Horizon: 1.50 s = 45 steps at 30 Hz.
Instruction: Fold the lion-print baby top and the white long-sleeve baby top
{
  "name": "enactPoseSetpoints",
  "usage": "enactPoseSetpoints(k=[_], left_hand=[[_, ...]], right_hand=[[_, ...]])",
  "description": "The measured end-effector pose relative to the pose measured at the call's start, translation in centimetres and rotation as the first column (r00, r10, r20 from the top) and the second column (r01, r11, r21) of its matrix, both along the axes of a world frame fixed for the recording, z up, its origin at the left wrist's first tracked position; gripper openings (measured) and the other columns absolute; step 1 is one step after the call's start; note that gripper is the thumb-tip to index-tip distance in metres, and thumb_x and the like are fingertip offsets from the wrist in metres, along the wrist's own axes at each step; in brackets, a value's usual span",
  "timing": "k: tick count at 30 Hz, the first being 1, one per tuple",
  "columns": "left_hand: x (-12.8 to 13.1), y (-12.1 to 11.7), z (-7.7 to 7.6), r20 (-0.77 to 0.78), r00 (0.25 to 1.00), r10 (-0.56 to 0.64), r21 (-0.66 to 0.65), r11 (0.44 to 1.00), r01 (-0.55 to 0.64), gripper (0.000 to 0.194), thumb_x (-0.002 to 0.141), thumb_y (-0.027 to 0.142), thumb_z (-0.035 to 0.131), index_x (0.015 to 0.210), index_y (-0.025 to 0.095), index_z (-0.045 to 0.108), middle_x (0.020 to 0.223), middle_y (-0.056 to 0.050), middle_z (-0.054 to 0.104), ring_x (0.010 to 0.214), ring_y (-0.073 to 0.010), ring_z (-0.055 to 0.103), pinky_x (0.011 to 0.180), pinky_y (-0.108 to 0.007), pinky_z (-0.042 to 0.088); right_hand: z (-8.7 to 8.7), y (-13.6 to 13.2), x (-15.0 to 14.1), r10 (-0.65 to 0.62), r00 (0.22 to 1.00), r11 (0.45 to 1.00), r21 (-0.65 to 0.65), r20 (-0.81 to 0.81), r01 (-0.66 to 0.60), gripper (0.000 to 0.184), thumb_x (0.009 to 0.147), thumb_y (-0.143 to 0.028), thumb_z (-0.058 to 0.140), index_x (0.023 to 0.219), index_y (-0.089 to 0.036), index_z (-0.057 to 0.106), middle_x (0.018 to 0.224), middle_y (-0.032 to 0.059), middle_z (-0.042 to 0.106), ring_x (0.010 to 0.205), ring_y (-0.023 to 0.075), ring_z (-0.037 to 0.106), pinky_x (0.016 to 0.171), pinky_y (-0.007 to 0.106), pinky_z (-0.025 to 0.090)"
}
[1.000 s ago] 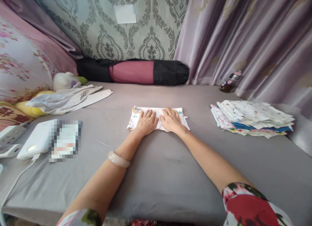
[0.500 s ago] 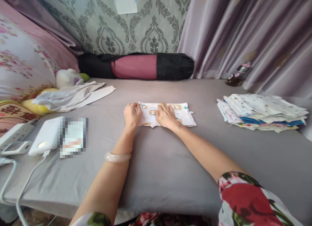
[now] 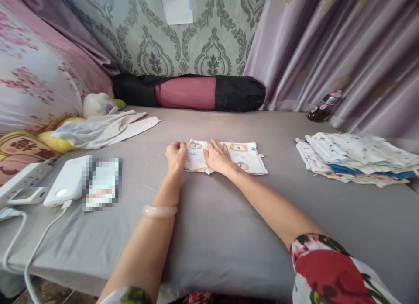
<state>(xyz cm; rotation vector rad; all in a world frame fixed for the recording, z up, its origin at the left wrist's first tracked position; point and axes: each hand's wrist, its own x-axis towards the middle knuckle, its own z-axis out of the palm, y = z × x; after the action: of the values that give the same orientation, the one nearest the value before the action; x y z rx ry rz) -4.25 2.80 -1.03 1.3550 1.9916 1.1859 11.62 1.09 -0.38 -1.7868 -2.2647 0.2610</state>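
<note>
A small white garment [image 3: 258, 162] with yellow and green prints lies flat on the grey bed sheet in the middle of the view. A little tag sticks out at its right edge. My left hand [image 3: 176, 156] is closed in a pinch at the garment's left edge, with a pale bangle [image 3: 159, 211] on that forearm; the fingertips are partly hidden. Flat on the middle of the garment rests my right hand [image 3: 218, 157], its fingers stretched out and the thumb apart.
To the right is a stack of folded clothes [image 3: 356, 153], with a dark bottle [image 3: 324, 107] behind. A black and pink roll bag [image 3: 186, 92] lies along the wall. At left are a pale cloth [image 3: 108, 127], a white power bank [image 3: 68, 179], a power strip [image 3: 26, 181] and cables.
My right hand has slid slightly left over the garment. My left hand stays pinched at the left edge. The whole view has shifted a little.
</note>
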Motion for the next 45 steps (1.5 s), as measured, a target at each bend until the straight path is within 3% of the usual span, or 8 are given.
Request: enactPoseSetpoints(k=[10, 15, 19, 27, 38, 45], left_hand=[[-0.5, 0.9, -1.3, 0.124, 0.992, 0.036, 0.009, 0.999, -0.037, 0.034, 0.078, 0.032, 0.047, 0.090, 0.013, 0.073, 0.084, -0.007, 0.073, 0.085, -0.0207, 0.066, 0.079, -0.028, 0.049], [-0.5, 0.9, -1.5, 0.176, 0.983, 0.046, 0.025, 0.998, -0.051, 0.033, 0.076, 0.033, 0.049, 0.088, 0.012, 0.072, 0.082, -0.007, 0.071, 0.086, -0.0217, 0.065, 0.079, -0.029, 0.049], [-0.5, 1.0, -1.7, 0.180, 0.982, 0.061, 0.036, 0.997, -0.069, 0.033, 0.075, 0.034, 0.049, 0.085, 0.013, 0.072, 0.080, -0.007, 0.070, 0.085, -0.0224, 0.065, 0.078, -0.030, 0.049], [-0.8, 1.2, -1.9, 0.225, 0.972, 0.073, 0.072, 0.993, -0.091, 0.033, 0.074, 0.032, 0.047, 0.084, 0.012, 0.072, 0.080, -0.008, 0.070, 0.085, -0.0232, 0.065, 0.079, -0.031, 0.049], [-0.9, 1.4, -2.0, 0.322, 0.941, 0.107, 0.097, 0.985, -0.146, 0.029, 0.073, 0.030, 0.047, 0.082, 0.013, 0.070, 0.085, -0.009, 0.072, 0.090, -0.0233, 0.066, 0.085, -0.033, 0.049], [-1.1, 1.6, -1.9, 0.460, 0.878, 0.130, 0.107, 0.974, -0.200, 0.023, 0.073, 0.028, 0.049, 0.079, 0.014, 0.066, 0.086, -0.010, 0.070, 0.087, -0.0221, 0.066, 0.082, -0.033, 0.051]], right_hand=[[-1.2, -0.1, -1.1, 0.002, 1.000, 1.000, 0.015, 0.009, -0.002, 0.052, 0.101, -0.035, 0.025, 0.143, -0.009, 0.041, 0.155, 0.0163, 0.034, 0.144, 0.0285, 0.026, 0.117, 0.049, 0.015], [-0.9, 0.3, -1.4, -0.003, 1.000, 1.000, -0.017, 0.013, 0.003, 0.051, 0.101, -0.033, 0.026, 0.142, -0.006, 0.041, 0.155, 0.0187, 0.033, 0.144, 0.0297, 0.025, 0.117, 0.051, 0.015], [-0.1, 0.5, -2.8, 0.025, 0.999, 0.998, -0.064, -0.023, -0.026, 0.049, 0.101, -0.035, 0.027, 0.141, -0.011, 0.043, 0.155, 0.0170, 0.034, 0.144, 0.0285, 0.025, 0.116, 0.054, 0.015], [-0.1, 0.3, -4.9, 0.039, 0.998, 0.993, -0.106, -0.045, -0.044, 0.058, 0.101, -0.040, 0.025, 0.150, -0.010, 0.032, 0.160, 0.0151, 0.025, 0.148, 0.0273, 0.017, 0.119, 0.051, 0.007], [0.0, 0.6, -5.0, 0.037, 0.999, 0.991, -0.128, -0.007, -0.038, 0.058, 0.101, -0.040, 0.024, 0.150, -0.010, 0.031, 0.160, 0.0147, 0.023, 0.148, 0.0281, 0.016, 0.118, 0.054, 0.008], [0.5, 1.0, -7.3, 0.060, 0.998, 0.995, -0.083, -0.023, -0.062, 0.061, 0.101, -0.038, 0.021, 0.150, -0.004, 0.029, 0.160, 0.0163, 0.024, 0.149, 0.0268, 0.015, 0.119, 0.052, 0.007]])
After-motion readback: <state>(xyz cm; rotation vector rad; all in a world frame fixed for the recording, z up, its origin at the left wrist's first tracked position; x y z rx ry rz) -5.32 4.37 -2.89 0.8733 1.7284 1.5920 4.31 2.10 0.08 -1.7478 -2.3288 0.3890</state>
